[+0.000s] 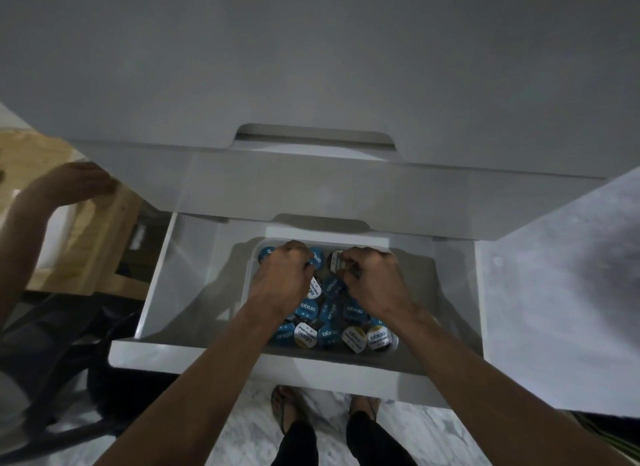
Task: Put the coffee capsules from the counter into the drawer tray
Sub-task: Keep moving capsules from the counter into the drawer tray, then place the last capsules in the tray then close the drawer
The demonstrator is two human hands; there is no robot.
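Observation:
An open white drawer (194,257) holds a white tray (251,268) filled with several coffee capsules (329,334), mostly blue-lidded, some white and gold. Both my hands reach into the far end of the tray. My left hand (282,278) is curled over blue capsules (317,257), fingers closed on at least one. My right hand (372,278) is curled at a dark-lidded capsule (334,261) and grips it. The capsules beneath my palms are hidden.
The white counter front (311,67) overhangs the drawer's back. Another person's hand (74,183) rests at the counter's left corner, beside a wooden stool (79,250). My feet (325,410) stand on marble floor below the drawer front (242,365). A white surface (561,292) lies right.

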